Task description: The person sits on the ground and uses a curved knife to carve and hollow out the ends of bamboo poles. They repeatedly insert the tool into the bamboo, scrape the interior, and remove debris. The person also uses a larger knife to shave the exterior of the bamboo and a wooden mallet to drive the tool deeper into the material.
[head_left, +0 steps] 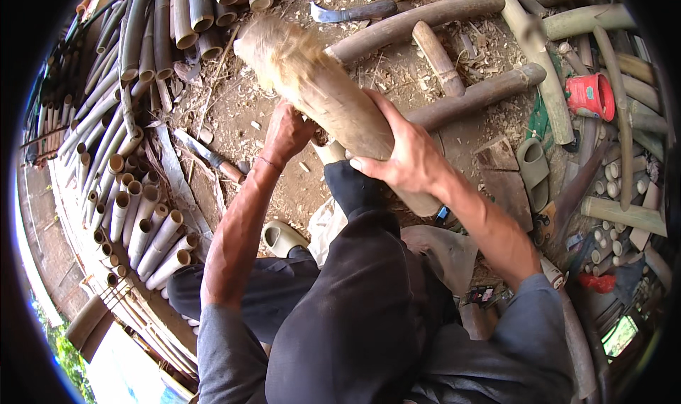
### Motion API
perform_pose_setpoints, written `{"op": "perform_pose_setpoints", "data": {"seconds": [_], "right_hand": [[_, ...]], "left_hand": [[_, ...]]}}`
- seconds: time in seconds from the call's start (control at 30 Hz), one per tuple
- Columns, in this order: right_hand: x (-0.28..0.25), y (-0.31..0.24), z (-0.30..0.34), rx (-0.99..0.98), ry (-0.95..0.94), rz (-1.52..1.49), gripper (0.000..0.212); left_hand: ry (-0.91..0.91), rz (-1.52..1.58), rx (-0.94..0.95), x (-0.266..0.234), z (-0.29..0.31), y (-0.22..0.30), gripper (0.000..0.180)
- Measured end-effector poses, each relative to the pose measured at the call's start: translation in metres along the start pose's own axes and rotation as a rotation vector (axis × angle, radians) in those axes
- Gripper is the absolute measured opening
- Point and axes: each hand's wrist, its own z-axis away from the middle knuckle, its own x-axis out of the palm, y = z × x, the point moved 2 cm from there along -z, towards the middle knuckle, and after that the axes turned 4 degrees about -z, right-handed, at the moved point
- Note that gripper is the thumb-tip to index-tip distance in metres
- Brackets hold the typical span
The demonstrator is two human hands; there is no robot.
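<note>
A thick, pale brown log with a frayed, fibrous far end slants across the middle, above my bent knee. My right hand grips its near part, with the thumb on the near side and the fingers over the far side. Close against the log's left underside is my left hand, its fingers curled closed. The log hides part of them, and what they hold I cannot make out. A short pale piece shows below the log, by my dark trouser leg.
Bamboo tubes are stacked along the left. On the chip-strewn ground lie a curved knife and a wooden-handled blade. A bamboo frame stretches across the far right. Beside it are a red bucket and a sandal.
</note>
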Motion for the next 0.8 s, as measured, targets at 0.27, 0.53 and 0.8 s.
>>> {"op": "perform_pose_setpoints", "data": {"seconds": [0.27, 0.53, 0.8], "right_hand": [[-0.019, 0.003, 0.005, -0.182, 0.203, -0.257, 0.103], [-0.048, 0.012, 0.031, -0.031, 0.261, -0.307, 0.09], [-0.05, 0.015, 0.031, 0.018, 0.268, -0.325, 0.089]], "left_hand": [[-0.004, 0.396, -0.186, 0.007, -0.013, 0.048, 0.036], [-0.036, 0.064, -0.288, -0.003, -0.03, 0.032, 0.05], [-0.057, 0.036, -0.295, 0.0, -0.025, 0.026, 0.046]]}}
